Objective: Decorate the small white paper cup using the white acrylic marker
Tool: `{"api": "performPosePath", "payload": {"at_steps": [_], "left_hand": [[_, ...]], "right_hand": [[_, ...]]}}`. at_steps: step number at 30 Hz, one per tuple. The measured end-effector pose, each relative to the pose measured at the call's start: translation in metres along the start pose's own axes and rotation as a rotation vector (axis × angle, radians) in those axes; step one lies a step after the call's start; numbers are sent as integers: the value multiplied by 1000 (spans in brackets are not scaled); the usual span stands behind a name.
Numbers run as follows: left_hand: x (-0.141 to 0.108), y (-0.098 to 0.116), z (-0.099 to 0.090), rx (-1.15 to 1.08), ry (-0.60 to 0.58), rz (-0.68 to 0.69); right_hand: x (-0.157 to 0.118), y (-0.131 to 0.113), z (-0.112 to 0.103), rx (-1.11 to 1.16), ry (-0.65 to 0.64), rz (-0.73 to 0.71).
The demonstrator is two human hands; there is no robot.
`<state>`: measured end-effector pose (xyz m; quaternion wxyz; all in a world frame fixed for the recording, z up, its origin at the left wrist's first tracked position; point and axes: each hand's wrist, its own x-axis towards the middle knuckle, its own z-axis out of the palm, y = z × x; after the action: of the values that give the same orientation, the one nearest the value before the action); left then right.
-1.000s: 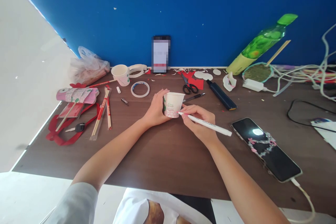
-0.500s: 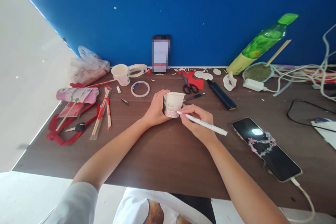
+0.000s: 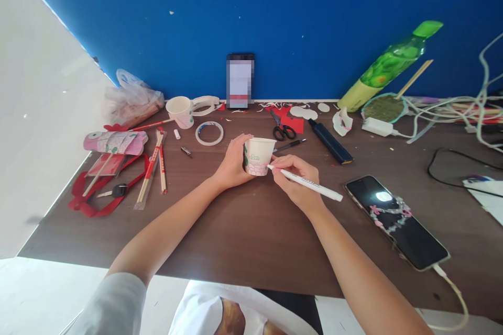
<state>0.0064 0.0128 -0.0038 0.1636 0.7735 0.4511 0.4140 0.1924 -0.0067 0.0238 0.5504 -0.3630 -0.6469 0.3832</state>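
A white paper cup with a pink scalloped pattern near its base and green print is upright at the middle of the table. My left hand is wrapped round the cup's left side. In my right hand is a white marker pen, held like a writing tool. Its tip meets or nearly meets the lower right of the cup, by the pink pattern. Just behind the cup lies a black pen, partly hidden by the cup and hand.
Black scissors and red paper lie behind. A tape roll, another paper cup and wrapped chopsticks are at left. Rightward lie a phone, a navy case and a leaning green bottle.
The marker tip has shifted slightly right and up along the cup's lower side, and the pen has rolled a little. The cup has turned slightly in my left hand.
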Motion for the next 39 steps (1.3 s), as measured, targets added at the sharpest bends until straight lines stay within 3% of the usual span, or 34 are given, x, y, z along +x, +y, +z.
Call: {"api": "performPosePath", "payload": {"at_steps": [29,35,39], "left_hand": [[0,-2,0,17,-19,-7],[0,0,0,-14,-19,-26],[0,1,0,-47,-48,-65]], "right_hand": [[-1,2,-2,3,-33,-12],[0,2,-3,11,-55,10],[0,9,-8,96,-1,74]]}}
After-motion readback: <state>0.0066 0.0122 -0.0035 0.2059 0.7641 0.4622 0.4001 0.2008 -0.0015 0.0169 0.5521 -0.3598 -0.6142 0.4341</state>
